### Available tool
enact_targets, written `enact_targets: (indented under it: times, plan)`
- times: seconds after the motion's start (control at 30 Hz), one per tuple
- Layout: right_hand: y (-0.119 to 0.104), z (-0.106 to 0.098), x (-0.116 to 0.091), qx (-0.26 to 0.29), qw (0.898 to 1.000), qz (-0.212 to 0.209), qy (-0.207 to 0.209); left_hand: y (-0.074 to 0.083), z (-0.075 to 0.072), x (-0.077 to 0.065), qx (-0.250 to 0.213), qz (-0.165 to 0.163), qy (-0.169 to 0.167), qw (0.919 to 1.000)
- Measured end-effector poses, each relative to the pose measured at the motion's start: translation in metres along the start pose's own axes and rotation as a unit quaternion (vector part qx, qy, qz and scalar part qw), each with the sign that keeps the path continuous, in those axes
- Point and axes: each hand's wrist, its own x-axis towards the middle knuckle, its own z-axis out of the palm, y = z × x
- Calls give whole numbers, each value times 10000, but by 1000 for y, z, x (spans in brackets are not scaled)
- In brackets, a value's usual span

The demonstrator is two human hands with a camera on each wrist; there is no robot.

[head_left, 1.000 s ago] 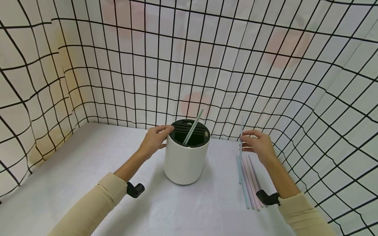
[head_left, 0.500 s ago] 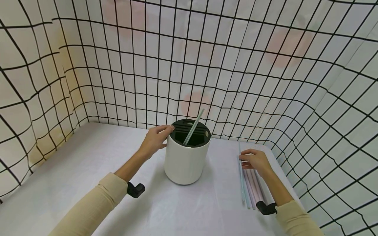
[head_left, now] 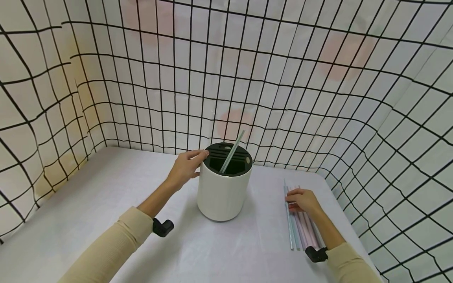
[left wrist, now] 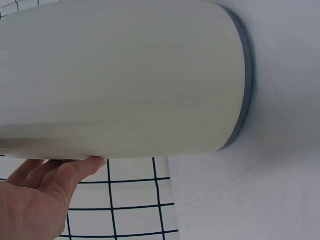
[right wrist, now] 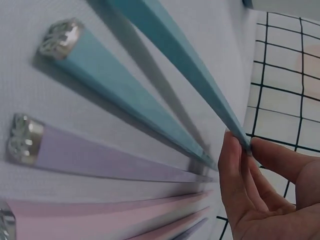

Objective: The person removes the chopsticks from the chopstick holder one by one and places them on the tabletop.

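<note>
A white cylindrical utensil holder with a dark slotted top stands mid-table. Pale green chopsticks lean out of its opening. Against its left side rest the fingertips of my left hand, near the rim. My right hand pinches a light blue chopstick between thumb and fingers, far from its capped end. Below it in the right wrist view lie another blue chopstick, a purple chopstick and pink chopsticks, some with silver end caps. My right hand partly hides the row in the head view.
Black wire grid encloses the back and sides over pale sheeting. White cloth covers the table. Black wrist cameras sit on the left wrist and the right wrist.
My right hand has come down and nearer with the blue chopstick, bringing it low beside the row. My left hand and the holder have stayed put.
</note>
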Motion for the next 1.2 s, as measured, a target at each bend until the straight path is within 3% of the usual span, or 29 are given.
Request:
enact_targets:
  times: [0.9,1.2]
  plan:
    - [12,4,8,-33,9998,110,141,1,1,-2,34,21,47,10000]
    - [-2,-2,1,-186,9992,-285,231,0,0,-1,28,33,29,10000]
